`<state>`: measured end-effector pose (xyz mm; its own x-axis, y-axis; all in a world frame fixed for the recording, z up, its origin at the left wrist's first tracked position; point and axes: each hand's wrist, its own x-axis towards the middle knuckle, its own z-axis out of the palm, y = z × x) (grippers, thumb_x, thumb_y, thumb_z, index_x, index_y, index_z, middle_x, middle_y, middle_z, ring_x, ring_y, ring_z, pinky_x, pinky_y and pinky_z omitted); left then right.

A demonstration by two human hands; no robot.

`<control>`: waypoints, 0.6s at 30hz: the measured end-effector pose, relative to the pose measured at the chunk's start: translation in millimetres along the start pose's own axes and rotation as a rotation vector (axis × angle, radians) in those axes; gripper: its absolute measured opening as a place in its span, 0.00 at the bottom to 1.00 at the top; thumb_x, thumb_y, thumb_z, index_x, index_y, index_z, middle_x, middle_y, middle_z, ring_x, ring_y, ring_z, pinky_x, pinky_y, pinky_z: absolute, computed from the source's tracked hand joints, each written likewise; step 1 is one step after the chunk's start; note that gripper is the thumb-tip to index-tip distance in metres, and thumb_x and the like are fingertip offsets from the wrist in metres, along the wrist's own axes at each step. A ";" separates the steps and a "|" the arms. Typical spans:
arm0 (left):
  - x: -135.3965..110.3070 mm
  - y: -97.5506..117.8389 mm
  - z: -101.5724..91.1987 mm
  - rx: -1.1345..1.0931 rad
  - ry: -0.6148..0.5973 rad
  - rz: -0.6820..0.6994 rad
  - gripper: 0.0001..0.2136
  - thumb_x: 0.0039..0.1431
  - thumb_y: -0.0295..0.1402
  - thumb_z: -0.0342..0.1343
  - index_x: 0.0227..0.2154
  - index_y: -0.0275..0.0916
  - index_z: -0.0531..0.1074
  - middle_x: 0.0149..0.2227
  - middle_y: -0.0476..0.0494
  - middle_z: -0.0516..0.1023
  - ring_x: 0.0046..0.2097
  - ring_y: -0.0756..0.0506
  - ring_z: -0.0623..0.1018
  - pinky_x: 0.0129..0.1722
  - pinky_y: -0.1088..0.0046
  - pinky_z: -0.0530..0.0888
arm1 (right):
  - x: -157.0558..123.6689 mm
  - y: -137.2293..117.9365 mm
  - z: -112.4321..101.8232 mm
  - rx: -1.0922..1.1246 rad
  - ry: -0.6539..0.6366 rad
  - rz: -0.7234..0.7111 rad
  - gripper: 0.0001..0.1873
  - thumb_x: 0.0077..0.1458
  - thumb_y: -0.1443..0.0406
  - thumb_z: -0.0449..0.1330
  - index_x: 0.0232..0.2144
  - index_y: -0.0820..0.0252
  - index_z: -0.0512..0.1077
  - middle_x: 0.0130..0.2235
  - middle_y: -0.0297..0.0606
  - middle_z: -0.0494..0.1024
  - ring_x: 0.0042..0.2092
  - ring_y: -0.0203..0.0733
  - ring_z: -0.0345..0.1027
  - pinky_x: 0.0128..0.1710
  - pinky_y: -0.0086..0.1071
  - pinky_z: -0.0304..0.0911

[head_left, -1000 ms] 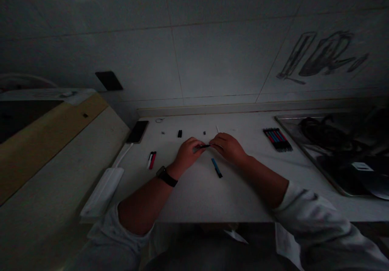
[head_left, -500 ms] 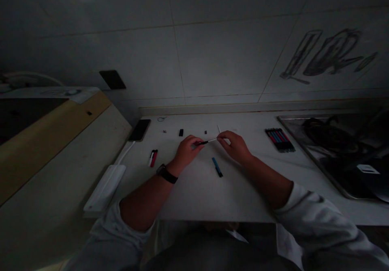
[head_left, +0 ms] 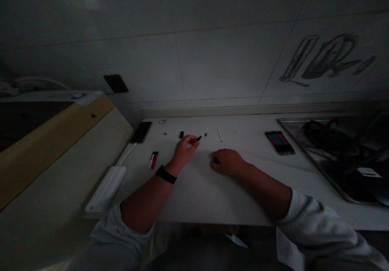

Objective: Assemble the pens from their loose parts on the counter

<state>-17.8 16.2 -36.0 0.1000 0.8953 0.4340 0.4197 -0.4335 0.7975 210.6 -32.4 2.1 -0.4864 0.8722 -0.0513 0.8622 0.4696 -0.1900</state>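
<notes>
My left hand [head_left: 184,151] is closed in a pinch on a black pen tip section [head_left: 198,138], with a thin white refill [head_left: 205,132] sticking out of it up and to the right. Close to the counter, my right hand [head_left: 226,161] has its fingers curled round a blue pen barrel [head_left: 212,162]; only a sliver of blue shows, the rest is hidden by the hand. Another white refill [head_left: 220,134] lies beyond the right hand. Small black parts [head_left: 181,134] and a tiny dark piece [head_left: 206,134] rest beyond the left hand.
A red and a white barrel [head_left: 154,160] lie at the left. Assembled pens [head_left: 279,142] sit in a row at the right, beside a metal-edged sink [head_left: 316,167]. A phone [head_left: 142,132], a white power strip [head_left: 106,188] and tiny metal bits [head_left: 165,133] are at the left.
My right hand has let go of the refill and come down towards me over the blue barrel, closing on it. My left hand still holds the black tip section, its refill now tilted upward.
</notes>
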 end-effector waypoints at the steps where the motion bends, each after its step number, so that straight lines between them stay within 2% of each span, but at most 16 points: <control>1: 0.4 -0.1 -0.2 0.010 -0.002 0.005 0.07 0.62 0.33 0.63 0.42 0.40 0.76 0.41 0.43 0.82 0.42 0.45 0.80 0.48 0.64 0.77 | 0.7 2.2 -0.5 0.040 0.017 0.006 0.09 0.60 0.58 0.62 0.32 0.56 0.77 0.36 0.45 0.82 0.36 0.47 0.75 0.33 0.34 0.62; 3: 1.4 0.4 -1.1 0.026 -0.004 0.018 0.06 0.63 0.33 0.62 0.42 0.40 0.77 0.41 0.43 0.82 0.42 0.45 0.80 0.48 0.64 0.77 | 4.1 11.5 -1.4 0.189 0.078 0.003 0.08 0.61 0.60 0.60 0.32 0.57 0.76 0.34 0.42 0.81 0.35 0.45 0.74 0.35 0.34 0.63; 5: 2.4 1.5 -2.6 0.033 -0.004 0.036 0.06 0.63 0.33 0.62 0.42 0.40 0.77 0.41 0.43 0.82 0.43 0.45 0.80 0.48 0.64 0.77 | 9.6 25.1 -0.5 0.438 0.171 -0.005 0.09 0.62 0.59 0.57 0.34 0.56 0.74 0.33 0.38 0.80 0.35 0.42 0.72 0.37 0.33 0.65; 9: 3.2 3.5 -6.0 0.029 -0.014 0.055 0.05 0.64 0.32 0.62 0.42 0.40 0.77 0.41 0.43 0.82 0.43 0.45 0.81 0.49 0.64 0.77 | 23.2 55.2 8.8 1.054 0.391 0.080 0.17 0.65 0.48 0.54 0.37 0.55 0.69 0.37 0.38 0.79 0.39 0.42 0.74 0.41 0.37 0.72; 11: 2.9 3.7 -7.0 0.027 -0.020 0.065 0.06 0.64 0.32 0.62 0.42 0.40 0.77 0.41 0.44 0.82 0.43 0.45 0.81 0.49 0.64 0.78 | 28.6 67.5 14.7 1.196 0.484 0.141 0.21 0.63 0.44 0.56 0.37 0.54 0.67 0.37 0.38 0.78 0.39 0.42 0.75 0.43 0.38 0.73; 14: 2.1 3.3 -7.7 0.049 -0.020 0.084 0.06 0.64 0.31 0.63 0.43 0.40 0.78 0.41 0.44 0.82 0.43 0.45 0.81 0.49 0.64 0.78 | 32.5 77.8 21.2 1.108 0.571 0.165 0.22 0.60 0.43 0.59 0.38 0.54 0.67 0.35 0.35 0.76 0.36 0.41 0.72 0.41 0.38 0.73; 18: 0.6 5.0 -8.5 0.100 -0.057 0.092 0.06 0.65 0.33 0.62 0.44 0.41 0.78 0.42 0.43 0.82 0.44 0.44 0.81 0.49 0.63 0.78 | 30.2 76.3 24.2 0.801 0.557 0.101 0.17 0.63 0.50 0.58 0.42 0.55 0.71 0.38 0.39 0.78 0.38 0.43 0.73 0.42 0.39 0.71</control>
<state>-23.3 13.7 -28.2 0.1917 0.8580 0.4765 0.4935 -0.5039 0.7088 258.3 26.5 -37.6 -0.1013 0.9395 0.3273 0.4452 0.3370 -0.8296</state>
